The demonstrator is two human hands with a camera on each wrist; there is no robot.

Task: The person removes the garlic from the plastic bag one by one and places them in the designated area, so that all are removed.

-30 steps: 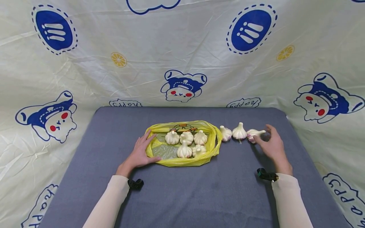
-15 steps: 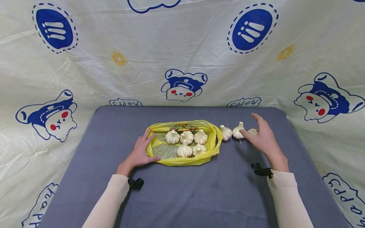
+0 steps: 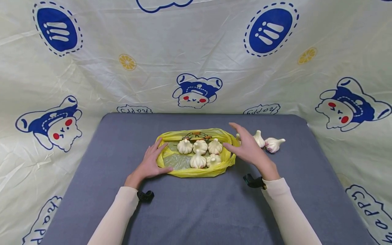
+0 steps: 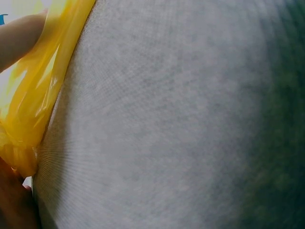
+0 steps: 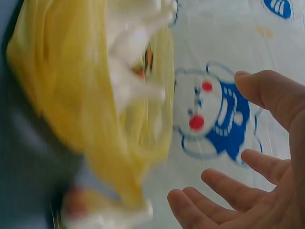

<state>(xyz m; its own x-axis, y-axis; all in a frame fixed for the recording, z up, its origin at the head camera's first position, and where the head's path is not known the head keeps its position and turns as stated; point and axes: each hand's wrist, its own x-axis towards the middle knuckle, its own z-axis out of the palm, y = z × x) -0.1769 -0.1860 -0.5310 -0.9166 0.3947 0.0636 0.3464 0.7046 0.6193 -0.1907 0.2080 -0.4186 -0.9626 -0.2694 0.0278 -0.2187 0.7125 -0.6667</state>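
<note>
A yellow plastic bag (image 3: 180,174) lies on the table with its mouth spread wide. Several garlic bulbs (image 3: 198,160) sit inside it. My left hand (image 3: 148,163) rests on the bag's left end, fingers spread along the rim and thumb on the front edge. In the left wrist view the thumb (image 4: 21,38) lies against the plastic. My right hand (image 3: 249,146), fingers spread and holding nothing, is at the bag's right end; I cannot tell whether it touches the rim. One garlic bulb is mostly hidden behind it. Another garlic bulb (image 3: 258,139) and a tilted one (image 3: 273,145) lie farther right.
A grey-blue cloth covers the table (image 3: 196,211). Behind it hangs a pale printed curtain (image 3: 214,41) that also runs down both sides. The table's back edge lies a short way beyond the bag.
My right hand has moved left from the rightmost garlic bulb, past the others, to the bag's right end. The left hand and the bag have stayed in place.
</note>
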